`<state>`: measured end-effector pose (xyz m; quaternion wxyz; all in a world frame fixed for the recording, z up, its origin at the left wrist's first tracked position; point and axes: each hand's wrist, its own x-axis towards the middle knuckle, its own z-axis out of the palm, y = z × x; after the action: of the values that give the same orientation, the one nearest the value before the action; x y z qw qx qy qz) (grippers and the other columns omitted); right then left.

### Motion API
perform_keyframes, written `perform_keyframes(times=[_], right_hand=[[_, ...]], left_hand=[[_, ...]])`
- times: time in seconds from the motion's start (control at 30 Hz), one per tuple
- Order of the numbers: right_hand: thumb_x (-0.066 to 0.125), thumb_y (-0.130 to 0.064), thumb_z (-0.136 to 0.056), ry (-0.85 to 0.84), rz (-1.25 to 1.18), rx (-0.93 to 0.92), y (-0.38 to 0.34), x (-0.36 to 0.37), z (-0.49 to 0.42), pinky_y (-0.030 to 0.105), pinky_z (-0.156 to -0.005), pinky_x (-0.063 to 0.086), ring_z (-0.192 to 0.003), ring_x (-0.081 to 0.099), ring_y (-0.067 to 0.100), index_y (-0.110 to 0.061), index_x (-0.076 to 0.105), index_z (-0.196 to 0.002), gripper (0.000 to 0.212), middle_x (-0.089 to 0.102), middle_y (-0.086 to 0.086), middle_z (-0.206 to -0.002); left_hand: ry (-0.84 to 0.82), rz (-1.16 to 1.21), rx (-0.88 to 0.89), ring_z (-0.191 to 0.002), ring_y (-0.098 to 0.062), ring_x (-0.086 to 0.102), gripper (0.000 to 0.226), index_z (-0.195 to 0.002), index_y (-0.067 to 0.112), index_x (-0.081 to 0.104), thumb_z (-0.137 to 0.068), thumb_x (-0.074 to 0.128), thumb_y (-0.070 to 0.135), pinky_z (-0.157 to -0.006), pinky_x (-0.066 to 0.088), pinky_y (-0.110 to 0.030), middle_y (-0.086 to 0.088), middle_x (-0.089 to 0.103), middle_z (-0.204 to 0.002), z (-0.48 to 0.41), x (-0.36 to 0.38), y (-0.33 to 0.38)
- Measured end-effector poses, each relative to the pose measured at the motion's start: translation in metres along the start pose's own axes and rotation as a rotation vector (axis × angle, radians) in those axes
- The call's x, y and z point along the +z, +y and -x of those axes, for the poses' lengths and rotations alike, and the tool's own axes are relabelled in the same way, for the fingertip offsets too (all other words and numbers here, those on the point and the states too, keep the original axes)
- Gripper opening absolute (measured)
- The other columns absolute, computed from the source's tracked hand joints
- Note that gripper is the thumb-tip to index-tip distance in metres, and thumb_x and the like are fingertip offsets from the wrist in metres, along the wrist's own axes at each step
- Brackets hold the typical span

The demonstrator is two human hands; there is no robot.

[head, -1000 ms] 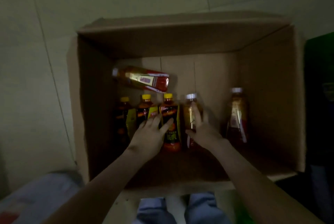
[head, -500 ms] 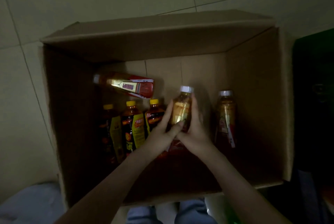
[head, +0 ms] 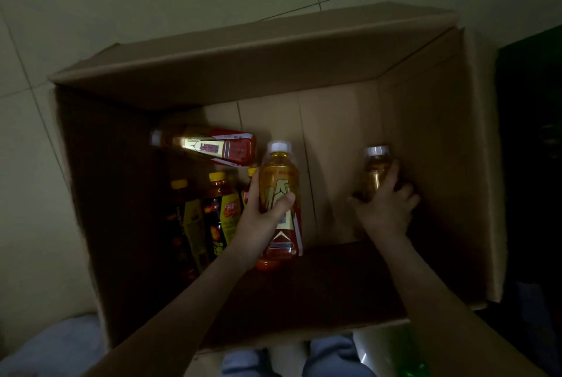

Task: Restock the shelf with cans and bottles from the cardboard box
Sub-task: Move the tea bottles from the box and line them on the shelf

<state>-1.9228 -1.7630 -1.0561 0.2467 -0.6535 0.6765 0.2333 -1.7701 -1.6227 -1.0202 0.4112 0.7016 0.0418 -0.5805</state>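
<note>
Cardboard box [head: 243, 72] holds the bottles. Left hand [head: 258, 224] has fingers wrapped round white-capped bottle [head: 278, 176] (upright, mid-box). Right hand [head: 384, 212] fingers curl round second bottle [head: 375, 170] near right wall. Yellow-capped bottles [head: 219, 209] stand at left.

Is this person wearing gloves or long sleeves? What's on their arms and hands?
The left hand and right hand are bare, no gloves. The forearms are bare too: no sleeve, watch or bracelet shows, though the light is dim.

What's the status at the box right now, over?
Left hand grips tall white-capped bottle. Right hand grips second white-capped bottle near right wall of cardboard box. Way up looks clear; yellow-capped bottles stand to the left.
</note>
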Motion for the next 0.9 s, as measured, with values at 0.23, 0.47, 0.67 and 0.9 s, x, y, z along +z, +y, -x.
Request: perform_keyframes(times=[0.23,0.47,0.67,0.9], right_hand=[[0.076,-0.027,-0.074,-0.213,0.006,-0.106,-0.026,0.027,0.014,0.052,-0.097,0.042,-0.126,0.039,0.036,-0.017,0.02,-0.141,0.088,0.034,0.015,-0.139],[0.079,-0.021,-0.072,-0.256,-0.492,-0.169,-0.041,-0.055,0.09,0.039,-0.093,0.046,-0.12,0.048,0.023,-0.023,0.021,-0.145,0.093,0.042,0.003,-0.135],[0.078,-0.02,-0.074,-0.3,-0.775,-0.159,-0.055,-0.22,0.191,0.022,-0.067,0.041,-0.089,0.052,0.003,-0.03,0.025,-0.139,0.084,0.049,-0.013,-0.107],[0.07,-0.023,-0.077,-0.374,-1.307,-0.14,-0.049,-0.391,0.333,0.033,-0.072,0.052,-0.093,0.068,0.017,-0.033,0.042,-0.135,0.065,0.065,-0.005,-0.11]], left_hand=[[-0.005,0.04,-0.055,-0.097,-0.01,0.059,0.076,-0.143,0.053,0.013,-0.089,0.062,0.03,-0.069,0.051,-0.028,0.016,0.049,-0.112,0.017,0.0,-0.006],[-0.048,-0.02,-0.032,-0.102,-0.018,0.063,0.083,-0.14,0.059,0.015,-0.081,0.069,0.035,-0.081,0.056,-0.041,0.009,0.053,-0.122,0.079,-0.024,0.059],[-0.149,-0.134,0.058,-0.104,-0.022,0.064,0.095,-0.144,0.053,0.015,-0.068,0.07,0.042,-0.088,0.053,-0.048,0.006,0.055,-0.124,0.189,-0.052,0.181],[-0.244,-0.175,0.291,-0.101,-0.022,0.068,0.079,-0.141,0.05,0.022,-0.079,0.07,0.039,-0.084,0.056,-0.048,0.002,0.059,-0.122,0.364,-0.048,0.321]])
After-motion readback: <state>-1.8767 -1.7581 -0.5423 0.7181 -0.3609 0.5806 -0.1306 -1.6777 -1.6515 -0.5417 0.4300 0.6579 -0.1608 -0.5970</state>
